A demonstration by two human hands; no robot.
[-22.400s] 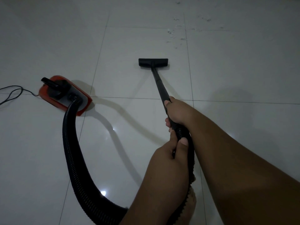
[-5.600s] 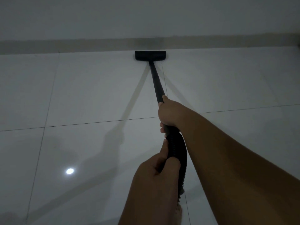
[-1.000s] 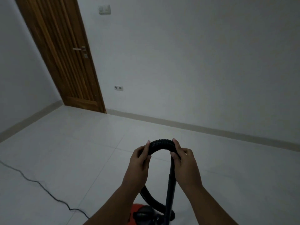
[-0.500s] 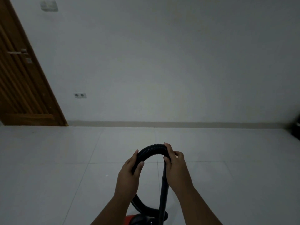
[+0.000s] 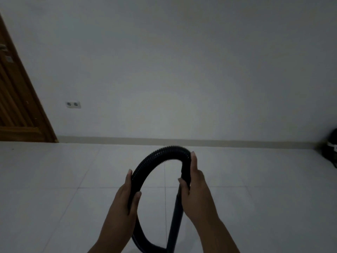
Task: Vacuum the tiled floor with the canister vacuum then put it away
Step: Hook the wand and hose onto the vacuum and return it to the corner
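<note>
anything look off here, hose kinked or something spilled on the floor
Nothing stands out. The hose bends smoothly between the left hand and right hand, no kink showing, and the tiled floor shows no spill. The dark object at the right edge is too cropped to judge.

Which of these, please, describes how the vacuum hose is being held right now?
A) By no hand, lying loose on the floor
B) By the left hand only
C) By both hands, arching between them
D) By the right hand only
C: the left hand and right hand each grip the hose, which arches between them.
</note>
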